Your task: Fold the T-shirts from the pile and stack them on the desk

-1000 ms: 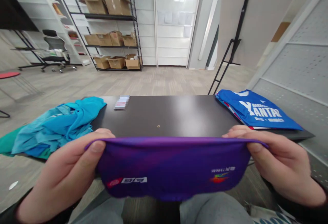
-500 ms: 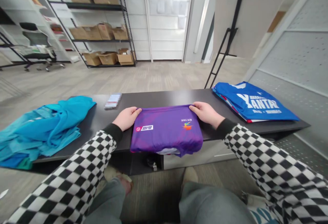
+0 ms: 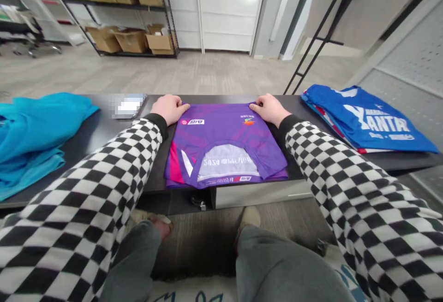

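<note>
A purple jersey [image 3: 221,131] lies folded on the dark table, its collar towards me and its grey-white inside showing at the neck. My left hand [image 3: 170,109] pinches the far left corner of the fold between thumb and fingers. At the far right corner my right hand [image 3: 270,109] grips the cloth the same way. Small printed logos sit just below both hands, and a pink and white stripe marks the left side.
A heap of turquoise shirts [image 3: 38,131] lies at the left of the dark table [image 3: 107,143]. A pixelated flat object [image 3: 128,106] is beside my left hand. Folded blue jerseys [image 3: 377,117] are stacked at the right. Beyond stands a shelf of cardboard boxes [image 3: 129,40].
Both hands have lowered the purple jersey flat onto the table, laying its collar part towards me. The neck opening now shows. My view has tilted down.
</note>
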`<state>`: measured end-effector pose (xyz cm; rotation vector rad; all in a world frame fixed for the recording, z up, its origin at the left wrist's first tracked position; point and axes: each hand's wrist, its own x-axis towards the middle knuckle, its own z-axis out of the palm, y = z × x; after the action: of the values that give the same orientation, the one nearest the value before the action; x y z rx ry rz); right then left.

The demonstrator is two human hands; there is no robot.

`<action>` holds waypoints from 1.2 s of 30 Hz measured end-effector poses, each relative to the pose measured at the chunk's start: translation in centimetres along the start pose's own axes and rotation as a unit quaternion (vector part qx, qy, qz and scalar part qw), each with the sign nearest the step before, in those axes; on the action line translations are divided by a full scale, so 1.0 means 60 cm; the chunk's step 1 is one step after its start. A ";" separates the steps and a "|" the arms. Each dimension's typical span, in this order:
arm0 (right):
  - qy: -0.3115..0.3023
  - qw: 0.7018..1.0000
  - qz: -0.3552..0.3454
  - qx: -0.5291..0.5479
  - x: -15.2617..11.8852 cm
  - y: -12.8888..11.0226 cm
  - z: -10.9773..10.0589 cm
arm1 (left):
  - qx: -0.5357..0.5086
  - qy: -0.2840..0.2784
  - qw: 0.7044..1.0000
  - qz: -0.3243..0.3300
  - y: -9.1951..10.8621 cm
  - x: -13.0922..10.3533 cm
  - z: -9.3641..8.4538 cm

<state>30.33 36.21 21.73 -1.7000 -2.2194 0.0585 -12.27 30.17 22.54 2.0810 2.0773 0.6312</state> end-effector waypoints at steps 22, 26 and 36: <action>0.063 0.992 0.107 0.035 -0.104 0.016 -0.054 | 0.090 -0.048 0.994 0.048 -0.004 -0.153 -0.060; 0.060 0.990 0.118 0.052 -0.111 0.014 -0.053 | 0.200 -0.022 0.978 -0.049 0.049 -0.264 -0.091; 0.085 0.979 0.151 0.110 -0.149 0.014 -0.061 | 0.016 -0.067 0.993 0.094 0.203 -0.440 -0.161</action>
<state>34.16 27.37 22.78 -1.8267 -1.7486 0.2167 -3.74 1.91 30.74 2.2878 1.8477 0.4683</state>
